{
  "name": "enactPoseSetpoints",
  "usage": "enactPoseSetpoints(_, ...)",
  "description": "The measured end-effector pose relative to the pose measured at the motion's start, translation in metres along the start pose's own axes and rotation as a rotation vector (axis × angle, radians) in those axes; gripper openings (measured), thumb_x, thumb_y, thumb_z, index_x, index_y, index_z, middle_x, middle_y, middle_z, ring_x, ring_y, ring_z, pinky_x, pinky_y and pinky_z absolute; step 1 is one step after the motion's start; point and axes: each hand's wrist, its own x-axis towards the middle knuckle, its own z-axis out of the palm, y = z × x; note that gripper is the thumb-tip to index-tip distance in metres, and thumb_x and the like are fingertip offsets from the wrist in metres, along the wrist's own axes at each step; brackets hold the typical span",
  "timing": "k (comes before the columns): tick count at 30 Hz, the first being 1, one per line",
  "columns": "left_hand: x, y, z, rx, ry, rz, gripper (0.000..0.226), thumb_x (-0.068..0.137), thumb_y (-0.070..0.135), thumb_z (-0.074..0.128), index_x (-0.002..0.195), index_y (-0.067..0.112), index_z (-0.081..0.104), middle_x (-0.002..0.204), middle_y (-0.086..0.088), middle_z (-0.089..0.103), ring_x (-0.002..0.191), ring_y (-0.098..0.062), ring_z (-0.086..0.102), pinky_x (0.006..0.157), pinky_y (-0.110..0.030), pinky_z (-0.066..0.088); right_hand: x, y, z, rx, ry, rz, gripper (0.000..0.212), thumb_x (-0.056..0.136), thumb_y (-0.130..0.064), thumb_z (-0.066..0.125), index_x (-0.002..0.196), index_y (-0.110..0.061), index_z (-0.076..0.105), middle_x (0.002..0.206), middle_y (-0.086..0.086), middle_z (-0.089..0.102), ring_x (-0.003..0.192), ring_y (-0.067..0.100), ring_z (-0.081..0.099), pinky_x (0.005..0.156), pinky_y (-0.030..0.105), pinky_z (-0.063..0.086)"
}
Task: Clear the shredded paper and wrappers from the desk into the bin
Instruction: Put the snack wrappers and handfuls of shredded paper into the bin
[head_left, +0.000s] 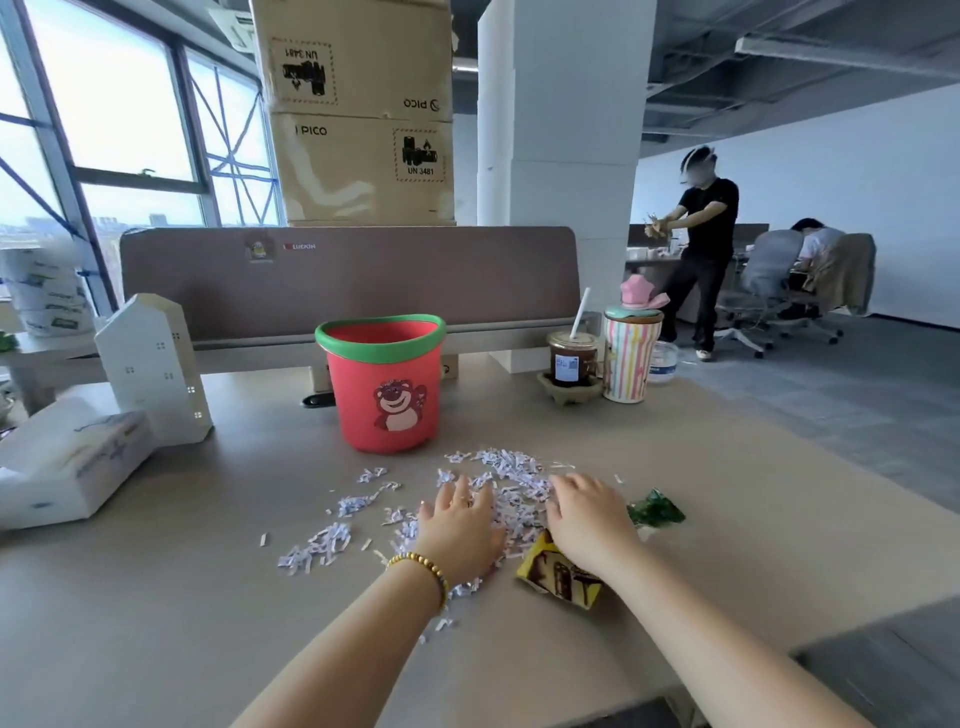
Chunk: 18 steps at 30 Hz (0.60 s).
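White shredded paper (511, 470) lies scattered over the middle of the desk (208, 597). Both my hands rest palm down on the heap, fingers spread: my left hand (460, 525), with a bead bracelet at the wrist, and my right hand (589, 519) beside it. A yellow wrapper (558, 574) lies partly under my right wrist. To the right of that hand sits a crumpled green wrapper (655, 510). The red bin (384, 384) with a green rim and a bear picture stands upright just behind the paper.
A tissue pack (67, 462) and a white house-shaped box (153, 366) stand at the left. An iced drink with a straw (571, 361) and a striped cup (629, 353) stand at the back right. A brown partition (348, 280) backs the desk. A person stands far right.
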Motion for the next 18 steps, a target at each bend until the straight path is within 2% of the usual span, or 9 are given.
enactPoseSetpoints(5,0.004,0.003,0.011,0.026,-0.010,0.002,0.055,0.097,0.044,0.025,0.146,0.023,0.014,0.158,-0.011,0.009,0.146,-0.031,0.007,0.119,-0.054,0.007,-0.006,0.004,0.018,-0.007,-0.076,0.045,0.051,0.098,-0.041,0.025,0.142,-0.018,0.027,0.150,0.005,0.034,0.138,0.027,0.030,0.114,0.044,0.027)
enactPoseSetpoints(8,0.006,0.006,0.012,0.071,0.047,0.012,0.050,0.097,0.044,0.027,0.140,0.019,0.029,0.151,-0.012,0.028,0.140,-0.032,0.024,0.116,-0.047,0.022,-0.009,0.001,0.021,-0.010,-0.028,0.032,0.047,0.098,-0.040,0.027,0.136,-0.015,0.037,0.141,0.007,0.042,0.131,0.027,0.036,0.110,0.041,0.033)
enactPoseSetpoints(11,0.005,0.009,0.009,0.150,0.130,0.039,0.043,0.097,0.041,0.030,0.128,0.015,0.043,0.137,-0.012,0.045,0.131,-0.029,0.037,0.106,-0.041,0.036,-0.010,-0.002,0.018,-0.032,0.027,0.015,0.041,0.099,-0.037,0.030,0.129,-0.012,0.042,0.132,0.008,0.045,0.124,0.027,0.038,0.101,0.039,0.039)
enactPoseSetpoints(15,0.004,0.014,0.008,0.149,0.157,0.074,0.040,0.098,0.036,0.032,0.128,0.011,0.040,0.137,-0.013,0.043,0.131,-0.029,0.035,0.101,-0.040,0.041,-0.010,-0.006,0.013,-0.064,0.056,0.007,0.030,0.098,-0.024,0.033,0.124,-0.012,0.043,0.129,0.009,0.045,0.120,0.027,0.038,0.093,0.037,0.040)
enactPoseSetpoints(18,0.003,0.017,0.007,0.109,0.158,0.070,0.039,0.099,0.033,0.032,0.128,0.009,0.037,0.135,-0.014,0.044,0.124,-0.031,0.046,0.092,-0.041,0.047,-0.008,-0.006,0.014,-0.067,0.084,0.007,0.026,0.096,-0.015,0.035,0.121,-0.011,0.045,0.126,0.009,0.046,0.118,0.027,0.040,0.089,0.037,0.042)
